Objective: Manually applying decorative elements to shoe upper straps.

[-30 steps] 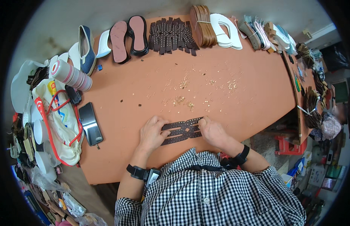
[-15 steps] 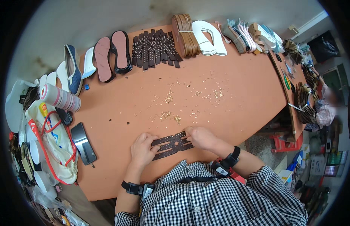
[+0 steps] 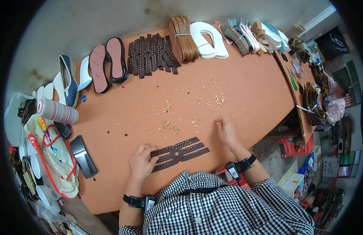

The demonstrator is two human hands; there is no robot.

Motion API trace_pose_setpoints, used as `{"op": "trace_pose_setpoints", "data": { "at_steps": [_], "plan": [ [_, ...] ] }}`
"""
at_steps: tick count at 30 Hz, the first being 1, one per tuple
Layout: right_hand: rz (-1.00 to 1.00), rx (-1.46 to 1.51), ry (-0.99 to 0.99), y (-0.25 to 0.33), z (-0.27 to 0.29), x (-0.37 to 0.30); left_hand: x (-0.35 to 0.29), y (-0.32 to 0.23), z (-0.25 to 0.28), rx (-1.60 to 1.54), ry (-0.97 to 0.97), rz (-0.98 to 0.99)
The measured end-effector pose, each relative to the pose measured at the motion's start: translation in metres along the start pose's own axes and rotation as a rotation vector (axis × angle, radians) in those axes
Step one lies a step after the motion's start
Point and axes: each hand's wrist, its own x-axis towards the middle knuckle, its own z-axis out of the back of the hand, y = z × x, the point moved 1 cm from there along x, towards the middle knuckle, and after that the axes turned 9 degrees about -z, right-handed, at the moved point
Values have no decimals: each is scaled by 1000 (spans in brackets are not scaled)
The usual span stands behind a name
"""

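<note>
A dark brown slotted shoe strap (image 3: 183,147), dotted with small gold studs, lies flat on the orange-brown table in front of me. Its left end sits between the thumb and fingers of my left hand (image 3: 141,161), which is closed on it. Off the strap's right end, a little farther out, is my right hand (image 3: 227,133). Those fingers are drawn together in a pinch; whatever they hold, if anything, is too small to make out. Loose gold studs (image 3: 165,125) are scattered beyond the strap, some close to my right hand.
Along the far side stand studded straps (image 3: 150,55) in a pile, pink-topped soles (image 3: 98,70), a blue shoe (image 3: 70,82), bundled brown pieces (image 3: 184,41) and white cutouts (image 3: 208,45). A phone (image 3: 84,156), striped cup (image 3: 58,111) and cloth bag (image 3: 46,152) are left. Another person (image 3: 334,105) is far right.
My right hand has let go of the strap's right end and moved right and outward toward the loose studs. My left hand stays on the left end. The view has shifted slightly.
</note>
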Motion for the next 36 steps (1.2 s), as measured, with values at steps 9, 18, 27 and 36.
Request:
{"op": "trace_pose_setpoints", "data": {
  "at_steps": [9,18,27,36],
  "plan": [
    [155,-224,156,13,-1,11,-1,-1,0,-18,-19,-10],
    [266,-159,105,24,-6,18,0,-3,2,29,-25,-20],
    [252,-400,190,48,-9,18,-2,-1,3,26,-31,-33],
    [291,-633,206,46,-13,20,-4,-2,2,12,-6,-117]
  ]
}}
